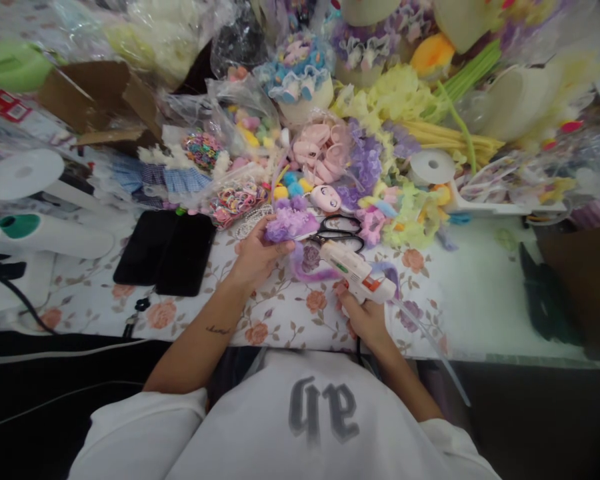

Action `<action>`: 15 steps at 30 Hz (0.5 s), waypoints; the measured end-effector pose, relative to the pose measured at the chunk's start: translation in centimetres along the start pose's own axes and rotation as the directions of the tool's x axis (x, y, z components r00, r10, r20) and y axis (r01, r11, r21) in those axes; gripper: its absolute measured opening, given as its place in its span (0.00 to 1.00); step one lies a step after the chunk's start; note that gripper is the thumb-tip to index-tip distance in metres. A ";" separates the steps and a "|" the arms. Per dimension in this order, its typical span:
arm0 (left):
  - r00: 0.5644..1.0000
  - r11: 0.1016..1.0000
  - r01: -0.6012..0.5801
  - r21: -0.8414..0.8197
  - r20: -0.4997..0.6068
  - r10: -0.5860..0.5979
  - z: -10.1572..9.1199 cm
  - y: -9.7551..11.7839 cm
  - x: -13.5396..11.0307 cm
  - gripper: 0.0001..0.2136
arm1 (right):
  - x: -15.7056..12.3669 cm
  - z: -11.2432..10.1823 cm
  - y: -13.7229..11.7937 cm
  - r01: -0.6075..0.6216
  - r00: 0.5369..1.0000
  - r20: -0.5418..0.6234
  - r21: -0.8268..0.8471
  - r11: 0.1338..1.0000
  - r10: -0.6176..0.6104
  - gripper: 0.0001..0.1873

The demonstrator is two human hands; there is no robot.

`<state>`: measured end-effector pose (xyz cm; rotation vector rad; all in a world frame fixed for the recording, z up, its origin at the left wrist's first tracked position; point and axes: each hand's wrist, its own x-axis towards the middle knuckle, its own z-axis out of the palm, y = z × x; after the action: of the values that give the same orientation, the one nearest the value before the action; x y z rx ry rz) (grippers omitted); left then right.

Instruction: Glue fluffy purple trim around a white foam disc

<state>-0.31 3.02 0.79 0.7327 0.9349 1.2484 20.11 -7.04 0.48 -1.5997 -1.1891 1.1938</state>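
Observation:
My left hand (pixel 257 257) is closed on a purple ruffled piece (pixel 290 224) with a lilac side, held just above the flowered cloth. In my right hand (pixel 363 313) is a white hot glue gun (pixel 357 270) with orange parts, its nozzle pointing up and left toward the ruffled piece. A long clear glue stick (pixel 433 347) sticks out of the gun's back end. Scissors with black handles (pixel 341 228) lie just beyond the nozzle. Behind them rests a small doll face (pixel 326 198). A fuzzy purple strip (pixel 310 274) curves over the cloth, partly hidden by the gun.
Two black phones (pixel 165 253) lie at the left, near a white device with a green end (pixel 45 233). Craft supplies crowd the back, including an open cardboard box (pixel 100 100), a ribbon spool (pixel 432 166) and yellow ruffles (pixel 395 97). A brown box (pixel 585 287) stands at the right.

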 end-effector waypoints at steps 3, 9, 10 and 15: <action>0.999 0.999 0.035 -0.027 -0.010 -0.035 0.0 -0.1 -0.1 0.28 | -0.1 0.0 -0.1 0.002 1.000 0.022 -0.001 1.000 -0.002 0.14; 0.997 0.995 0.072 -0.070 -0.016 -0.074 0.1 0.0 -0.2 0.34 | 0.0 0.0 0.2 0.016 1.000 0.002 0.010 1.000 -0.016 0.13; 0.997 0.995 0.071 -0.071 -0.017 -0.072 0.2 0.0 -0.2 0.35 | 0.0 0.0 0.2 0.015 1.000 0.008 0.005 1.000 -0.015 0.13; 0.998 0.993 0.064 -0.098 -0.021 -0.066 0.3 0.0 -0.2 0.37 | 0.0 -0.1 0.3 0.030 0.999 0.036 -0.023 0.999 -0.029 0.15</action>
<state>-0.08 2.88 0.94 0.6072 0.9040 1.2390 20.22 -7.12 0.23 -1.5790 -1.2497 1.1987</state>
